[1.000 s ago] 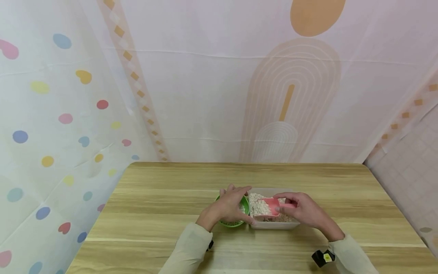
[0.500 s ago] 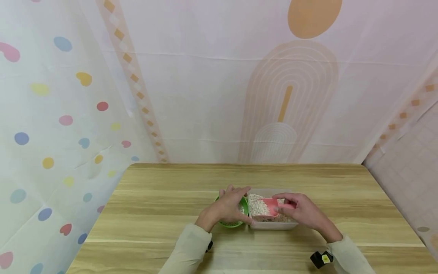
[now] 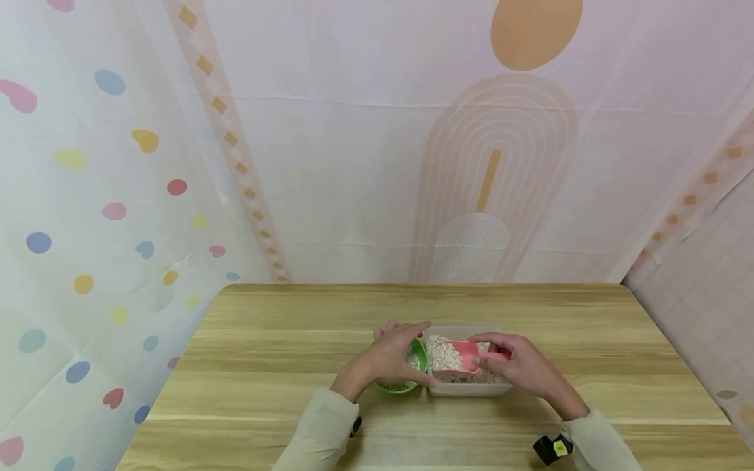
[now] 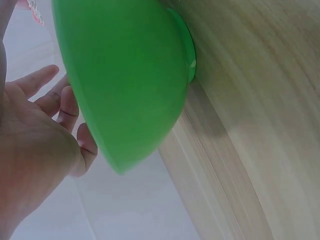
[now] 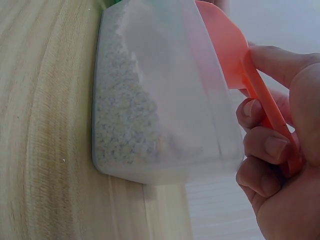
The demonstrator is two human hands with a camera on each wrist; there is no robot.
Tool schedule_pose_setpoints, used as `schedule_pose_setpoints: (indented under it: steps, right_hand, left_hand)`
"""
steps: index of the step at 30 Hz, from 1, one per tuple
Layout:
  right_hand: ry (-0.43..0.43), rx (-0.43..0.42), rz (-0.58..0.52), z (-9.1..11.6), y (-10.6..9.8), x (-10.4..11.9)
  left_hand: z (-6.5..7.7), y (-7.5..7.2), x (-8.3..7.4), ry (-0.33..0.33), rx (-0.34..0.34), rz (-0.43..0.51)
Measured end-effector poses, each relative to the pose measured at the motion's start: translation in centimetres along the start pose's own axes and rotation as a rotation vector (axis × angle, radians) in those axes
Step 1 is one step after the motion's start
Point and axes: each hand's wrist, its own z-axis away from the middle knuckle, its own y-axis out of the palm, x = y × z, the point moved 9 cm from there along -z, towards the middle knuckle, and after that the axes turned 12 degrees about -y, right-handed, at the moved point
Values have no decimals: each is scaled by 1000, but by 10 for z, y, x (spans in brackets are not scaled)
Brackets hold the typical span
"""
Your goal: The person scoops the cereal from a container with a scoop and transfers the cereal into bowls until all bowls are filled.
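My right hand [image 3: 518, 360] grips the handle of a pink scoop [image 3: 469, 356], fingers curled round it in the right wrist view. The scoop is loaded with pale oat flakes [image 3: 443, 354] and is held level over a translucent plastic container [image 5: 170, 95]. More flakes and a browner grain mix show inside the container. My left hand [image 3: 391, 356] spans over a green bowl [image 4: 125, 85], thumb and index finger spread toward the container's left corners. Its other fingers hang loosely by the bowl's rim. Some flakes show in the bowl; the hand hides much of its inside.
Bowl and container stand side by side on a wooden table [image 3: 283, 353], toward its front. A patterned cloth [image 3: 336, 163] hangs behind the table's far edge, and a dotted cloth [image 3: 88, 196] hangs at the left.
The head view has tilted a little, so the whole scene sits slightly lower. Both hands, the loaded scoop, the bowl and the container stay almost still relative to one another.
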Motion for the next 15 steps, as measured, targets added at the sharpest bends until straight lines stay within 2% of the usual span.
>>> schedule_pose_setpoints:
  steps: [9,15]
  right_hand:
    - [-7,-15,-35,0,-1,1]
    - [-15,-38,-40,0,-3,0]
  left_hand:
    - [8,-16,11,20,-37,60]
    - [13,-25,26,18,-81,97]
